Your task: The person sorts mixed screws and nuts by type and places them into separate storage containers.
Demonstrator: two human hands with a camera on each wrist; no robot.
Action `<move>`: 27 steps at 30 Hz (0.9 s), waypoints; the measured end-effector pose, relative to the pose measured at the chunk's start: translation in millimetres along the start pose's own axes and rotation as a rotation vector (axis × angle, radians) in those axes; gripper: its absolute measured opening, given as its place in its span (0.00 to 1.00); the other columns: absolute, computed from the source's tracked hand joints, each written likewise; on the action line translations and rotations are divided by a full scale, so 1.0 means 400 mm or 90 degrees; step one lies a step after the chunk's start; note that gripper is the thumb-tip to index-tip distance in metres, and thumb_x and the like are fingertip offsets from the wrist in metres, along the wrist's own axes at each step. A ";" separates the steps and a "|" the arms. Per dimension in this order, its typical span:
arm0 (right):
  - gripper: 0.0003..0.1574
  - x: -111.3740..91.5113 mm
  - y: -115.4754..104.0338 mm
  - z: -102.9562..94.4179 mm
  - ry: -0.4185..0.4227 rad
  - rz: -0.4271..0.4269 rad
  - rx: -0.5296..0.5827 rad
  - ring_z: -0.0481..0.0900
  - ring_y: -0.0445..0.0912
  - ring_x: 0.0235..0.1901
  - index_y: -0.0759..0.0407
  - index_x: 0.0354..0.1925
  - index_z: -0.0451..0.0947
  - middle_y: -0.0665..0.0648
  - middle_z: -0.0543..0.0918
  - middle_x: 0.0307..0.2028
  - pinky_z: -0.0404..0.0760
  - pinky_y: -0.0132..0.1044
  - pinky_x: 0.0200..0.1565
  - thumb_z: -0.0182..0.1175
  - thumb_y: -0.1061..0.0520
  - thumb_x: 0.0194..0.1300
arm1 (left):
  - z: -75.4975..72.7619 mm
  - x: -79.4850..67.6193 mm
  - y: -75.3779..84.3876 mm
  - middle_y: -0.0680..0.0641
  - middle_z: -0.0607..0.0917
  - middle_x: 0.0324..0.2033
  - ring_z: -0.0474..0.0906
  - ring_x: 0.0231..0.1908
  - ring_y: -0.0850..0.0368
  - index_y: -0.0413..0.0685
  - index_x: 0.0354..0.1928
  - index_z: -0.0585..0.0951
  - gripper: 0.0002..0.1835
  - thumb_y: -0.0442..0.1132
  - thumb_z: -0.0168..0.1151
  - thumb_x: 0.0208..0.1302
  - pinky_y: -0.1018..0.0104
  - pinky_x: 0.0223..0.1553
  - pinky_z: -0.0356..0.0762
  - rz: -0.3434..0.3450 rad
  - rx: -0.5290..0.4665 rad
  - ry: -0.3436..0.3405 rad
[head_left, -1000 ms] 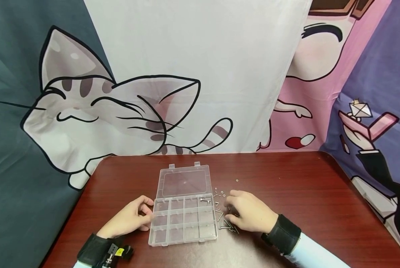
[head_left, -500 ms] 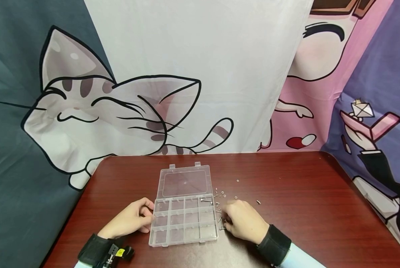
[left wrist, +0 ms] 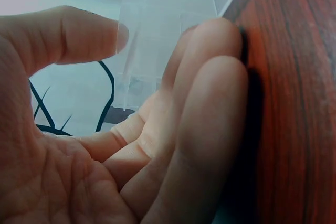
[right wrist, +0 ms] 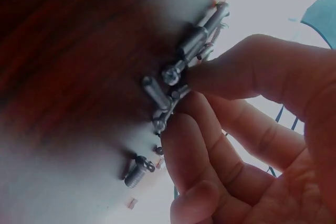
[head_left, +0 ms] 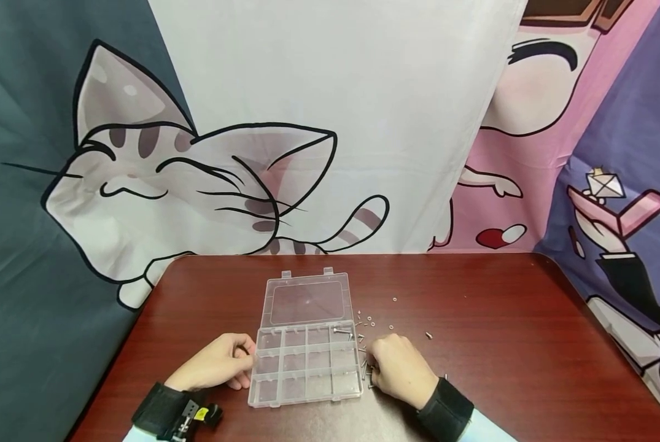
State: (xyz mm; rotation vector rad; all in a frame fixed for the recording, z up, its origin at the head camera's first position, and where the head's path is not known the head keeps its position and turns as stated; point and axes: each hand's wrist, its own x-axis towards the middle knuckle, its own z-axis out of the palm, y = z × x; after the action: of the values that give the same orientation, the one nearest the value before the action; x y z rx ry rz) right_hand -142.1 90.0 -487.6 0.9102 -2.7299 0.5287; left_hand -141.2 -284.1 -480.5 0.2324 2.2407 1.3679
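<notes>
A clear plastic compartment box point(head_left: 306, 363) lies on the table with its lid folded back. Screws point(head_left: 342, 332) lie in its top right compartment. My left hand point(head_left: 213, 362) holds the box's left edge, thumb against the clear wall point(left wrist: 157, 19) in the left wrist view, other fingers low by the tabletop. Right of the box, my right hand point(head_left: 401, 371) is down at a pile of metal screws. In the right wrist view, the thumb and forefinger of this hand point(right wrist: 236, 129) pinch a small screw point(right wrist: 181, 92) among others, such as a thick short one point(right wrist: 137, 172).
Small nuts point(head_left: 372, 324) and short screws are scattered right of the box. One screw point(head_left: 429, 336) lies apart, farther right. Behind the reddish-brown table point(head_left: 506, 344) hangs a printed cloth point(head_left: 407, 92) with cartoon figures.
My right hand has shifted left and slightly down over the screws, its fingers drawing together. A lone screw and a nut now show to its upper right. The left hand stays at the box.
</notes>
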 end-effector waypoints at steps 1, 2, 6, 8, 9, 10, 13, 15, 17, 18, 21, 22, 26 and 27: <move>0.17 0.000 -0.002 0.001 0.004 -0.002 -0.002 0.64 0.36 0.17 0.44 0.14 0.66 0.39 0.68 0.15 0.68 0.35 0.19 0.60 0.66 0.32 | 0.000 0.000 0.000 0.38 0.82 0.22 0.83 0.23 0.46 0.33 0.40 0.73 0.10 0.35 0.56 0.63 0.54 0.26 0.83 -0.001 0.004 -0.001; 0.17 0.001 -0.003 0.003 0.008 -0.005 -0.004 0.63 0.36 0.17 0.44 0.14 0.66 0.39 0.67 0.15 0.67 0.35 0.19 0.59 0.66 0.31 | 0.000 0.000 0.000 0.38 0.82 0.22 0.83 0.23 0.46 0.34 0.39 0.73 0.09 0.35 0.56 0.63 0.54 0.25 0.83 -0.002 0.005 -0.002; 0.18 0.002 -0.003 0.006 0.007 -0.007 -0.015 0.62 0.36 0.17 0.44 0.14 0.64 0.39 0.66 0.16 0.66 0.34 0.19 0.60 0.65 0.31 | 0.001 0.000 -0.002 0.38 0.82 0.22 0.83 0.22 0.48 0.34 0.38 0.73 0.09 0.35 0.57 0.62 0.55 0.25 0.83 -0.002 0.007 -0.002; 0.17 0.004 0.000 0.005 0.000 -0.001 -0.013 0.63 0.35 0.17 0.44 0.15 0.66 0.39 0.67 0.16 0.66 0.33 0.19 0.60 0.64 0.31 | 0.001 -0.001 -0.005 0.39 0.82 0.22 0.83 0.22 0.48 0.35 0.38 0.73 0.10 0.36 0.58 0.62 0.55 0.25 0.83 -0.003 0.005 -0.004; 0.16 0.005 0.002 0.003 -0.003 0.002 -0.010 0.64 0.35 0.17 0.44 0.16 0.67 0.39 0.68 0.17 0.67 0.32 0.19 0.60 0.64 0.31 | 0.001 -0.002 -0.006 0.39 0.82 0.22 0.83 0.23 0.48 0.35 0.39 0.73 0.10 0.36 0.58 0.62 0.55 0.25 0.83 -0.004 0.003 -0.005; 0.15 0.007 0.003 0.001 -0.005 0.004 -0.005 0.65 0.35 0.18 0.44 0.17 0.68 0.38 0.68 0.17 0.67 0.32 0.19 0.60 0.64 0.31 | 0.001 -0.002 -0.006 0.39 0.82 0.22 0.83 0.22 0.48 0.35 0.39 0.73 0.10 0.36 0.58 0.62 0.55 0.25 0.83 -0.006 0.001 -0.005; 0.15 0.018 0.008 -0.010 -0.002 0.003 0.017 0.66 0.34 0.19 0.44 0.18 0.70 0.38 0.68 0.19 0.67 0.30 0.20 0.60 0.64 0.32 | 0.002 -0.005 -0.004 0.39 0.82 0.23 0.83 0.23 0.49 0.34 0.39 0.73 0.10 0.36 0.57 0.63 0.54 0.26 0.83 -0.013 -0.003 -0.009; 0.14 0.030 0.010 -0.019 0.003 -0.001 0.029 0.65 0.34 0.20 0.44 0.19 0.70 0.37 0.67 0.20 0.66 0.29 0.21 0.60 0.63 0.33 | 0.002 -0.006 0.000 0.40 0.82 0.23 0.83 0.23 0.49 0.34 0.39 0.72 0.10 0.36 0.57 0.63 0.54 0.26 0.83 -0.018 -0.004 -0.008; 0.14 0.043 0.012 -0.028 0.010 -0.011 0.040 0.65 0.33 0.20 0.44 0.20 0.71 0.37 0.67 0.20 0.66 0.29 0.21 0.61 0.62 0.34 | 0.003 -0.006 0.004 0.40 0.82 0.23 0.83 0.23 0.49 0.34 0.39 0.72 0.10 0.37 0.57 0.62 0.54 0.26 0.83 -0.020 -0.004 -0.005; 0.14 0.049 0.012 -0.032 0.014 -0.019 0.046 0.65 0.33 0.20 0.45 0.20 0.72 0.38 0.67 0.21 0.66 0.29 0.21 0.62 0.62 0.35 | 0.004 -0.006 0.005 0.40 0.82 0.23 0.83 0.23 0.48 0.35 0.39 0.72 0.10 0.37 0.57 0.62 0.54 0.26 0.83 -0.022 -0.005 -0.003; 0.14 0.065 0.012 -0.040 0.024 -0.046 0.058 0.65 0.33 0.21 0.44 0.21 0.71 0.39 0.67 0.21 0.65 0.27 0.22 0.62 0.63 0.36 | 0.005 -0.004 0.006 0.39 0.81 0.23 0.83 0.23 0.48 0.36 0.39 0.72 0.10 0.37 0.58 0.62 0.54 0.26 0.83 -0.024 -0.004 0.001; 0.14 0.070 0.012 -0.041 0.029 -0.058 0.064 0.65 0.33 0.21 0.45 0.21 0.71 0.39 0.67 0.20 0.65 0.27 0.22 0.61 0.63 0.36 | 0.006 -0.004 0.007 0.39 0.81 0.23 0.83 0.23 0.48 0.36 0.39 0.72 0.10 0.37 0.58 0.62 0.54 0.26 0.83 -0.024 -0.003 0.002; 0.14 0.086 0.008 -0.038 0.058 -0.103 0.093 0.66 0.32 0.22 0.46 0.23 0.74 0.40 0.69 0.22 0.66 0.25 0.24 0.61 0.64 0.36 | 0.005 -0.003 0.007 0.39 0.82 0.23 0.83 0.22 0.48 0.35 0.39 0.72 0.10 0.36 0.57 0.62 0.54 0.26 0.83 -0.023 -0.001 0.000; 0.14 0.090 0.006 -0.037 0.065 -0.114 0.103 0.66 0.32 0.22 0.46 0.24 0.75 0.40 0.70 0.22 0.66 0.25 0.24 0.62 0.64 0.36 | 0.004 -0.002 0.007 0.39 0.82 0.23 0.83 0.22 0.48 0.35 0.39 0.72 0.10 0.36 0.57 0.62 0.54 0.26 0.83 -0.023 -0.001 -0.001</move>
State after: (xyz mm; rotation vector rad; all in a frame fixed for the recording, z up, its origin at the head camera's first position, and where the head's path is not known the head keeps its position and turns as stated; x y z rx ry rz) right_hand -170.6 78.5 -463.6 1.1207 -2.5118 0.7457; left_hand -139.9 -281.8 -478.3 0.1919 2.2327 1.3503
